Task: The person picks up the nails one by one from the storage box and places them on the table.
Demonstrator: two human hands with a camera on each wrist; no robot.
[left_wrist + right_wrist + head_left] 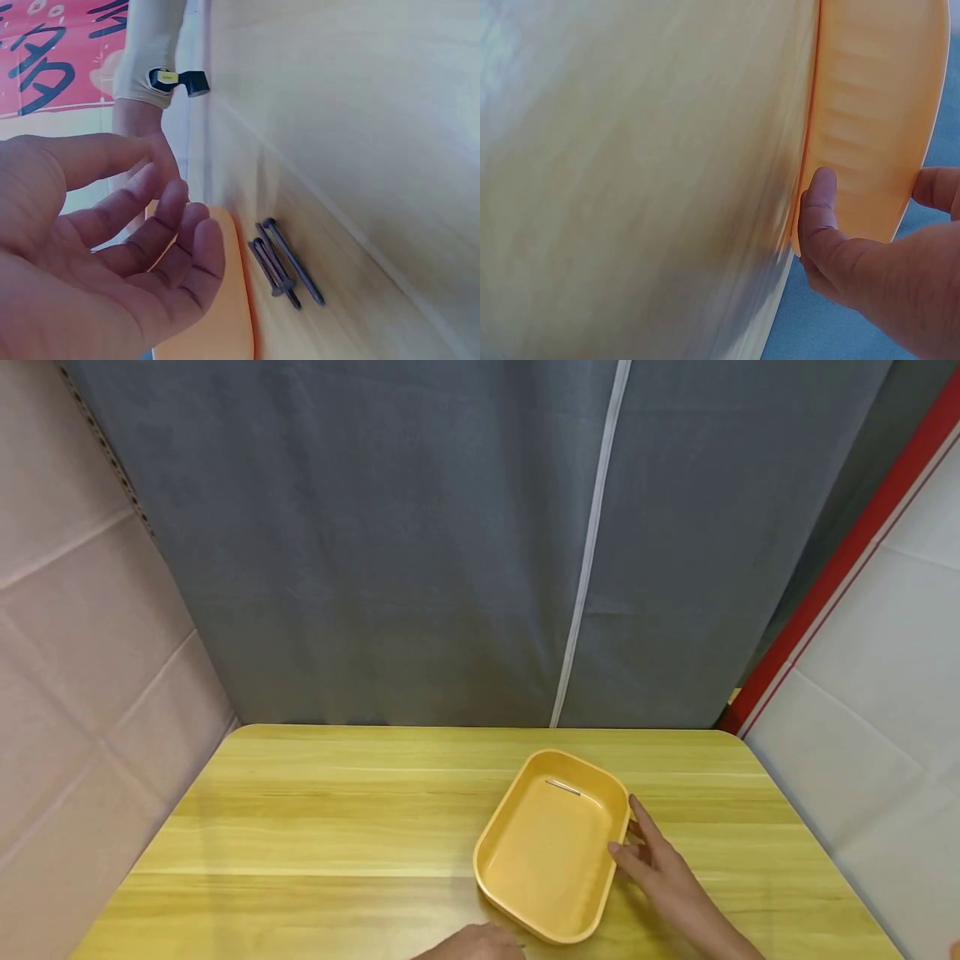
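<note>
R hand (660, 868) pinches tray (551, 847) right rim | L hand (105, 255) loose, empty | nails (281, 262) beside it on table (315, 827), nearer L

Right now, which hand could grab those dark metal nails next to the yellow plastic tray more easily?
Probably the left hand: it hovers open beside the dark metal nails on the wooden table. The right hand is busy gripping the yellow plastic tray's far rim.

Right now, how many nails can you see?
4, maybe more hidden. One nail in the tray lies near the far wall of the yellow tray. Three nails on the table lie together beside the tray, near the left hand.
</note>
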